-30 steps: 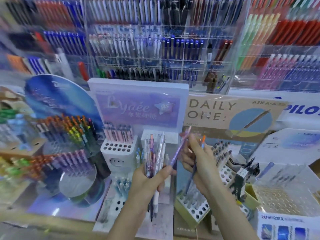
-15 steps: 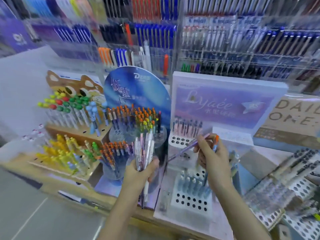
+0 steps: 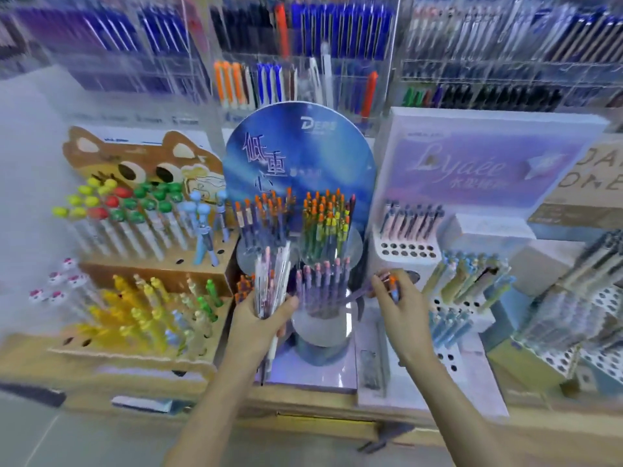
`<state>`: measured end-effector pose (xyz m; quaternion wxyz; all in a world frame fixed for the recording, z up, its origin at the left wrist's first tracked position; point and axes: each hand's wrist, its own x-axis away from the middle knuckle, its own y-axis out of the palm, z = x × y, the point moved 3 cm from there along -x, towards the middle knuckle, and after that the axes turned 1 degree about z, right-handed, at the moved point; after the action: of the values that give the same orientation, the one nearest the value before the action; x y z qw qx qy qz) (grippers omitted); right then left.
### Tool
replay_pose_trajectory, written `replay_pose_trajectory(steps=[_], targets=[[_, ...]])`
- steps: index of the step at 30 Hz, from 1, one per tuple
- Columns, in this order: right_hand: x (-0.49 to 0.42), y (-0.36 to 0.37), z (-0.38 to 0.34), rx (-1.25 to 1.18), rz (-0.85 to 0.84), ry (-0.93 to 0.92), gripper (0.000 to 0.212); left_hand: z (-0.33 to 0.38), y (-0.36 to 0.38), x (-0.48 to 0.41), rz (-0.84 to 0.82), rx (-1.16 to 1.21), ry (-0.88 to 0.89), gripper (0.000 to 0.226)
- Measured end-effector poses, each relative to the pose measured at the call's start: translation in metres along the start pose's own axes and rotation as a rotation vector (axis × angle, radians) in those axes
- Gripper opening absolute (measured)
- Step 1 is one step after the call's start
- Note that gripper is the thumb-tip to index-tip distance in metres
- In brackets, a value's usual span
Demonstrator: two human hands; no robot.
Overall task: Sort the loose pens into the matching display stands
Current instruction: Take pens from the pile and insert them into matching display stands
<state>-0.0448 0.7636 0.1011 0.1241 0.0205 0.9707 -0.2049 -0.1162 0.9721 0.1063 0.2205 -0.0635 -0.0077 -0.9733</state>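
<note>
Tan counter edge was seen nearest, crossed by both forearms. A bundle of slim plastic pens was gripped upright in the left hand, with the fingers curled round it. A lilac pen was pinched in the right hand and held almost level, its far end at the lilac pens standing in a round clear tier. An orange-capped pen was tucked in the same hand. Behind was seen a glossy blue disc, flanked by a cardboard cat stand on the left and a lilac box stand on the right. Blurred acrylic racks were seen farthest back.

Purple board "Lyaée"; blue sign "低重心"
</note>
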Motion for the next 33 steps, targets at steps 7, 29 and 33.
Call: replay_pose_trajectory(steps=[7, 29, 33], targets=[[-0.001, 0.011, -0.006, 0.078, 0.066, -0.009, 0.011, -0.010, -0.020, 0.001, -0.026, -0.016, -0.014, 0.011], [-0.006, 0.027, -0.017, 0.256, 0.085, -0.133, 0.023, -0.003, -0.018, 0.000, -0.106, 0.080, -0.030, 0.012], [-0.007, 0.035, -0.011, 0.296, 0.017, -0.095, 0.022, -0.001, -0.018, 0.001, -0.111, 0.082, -0.019, 0.013]])
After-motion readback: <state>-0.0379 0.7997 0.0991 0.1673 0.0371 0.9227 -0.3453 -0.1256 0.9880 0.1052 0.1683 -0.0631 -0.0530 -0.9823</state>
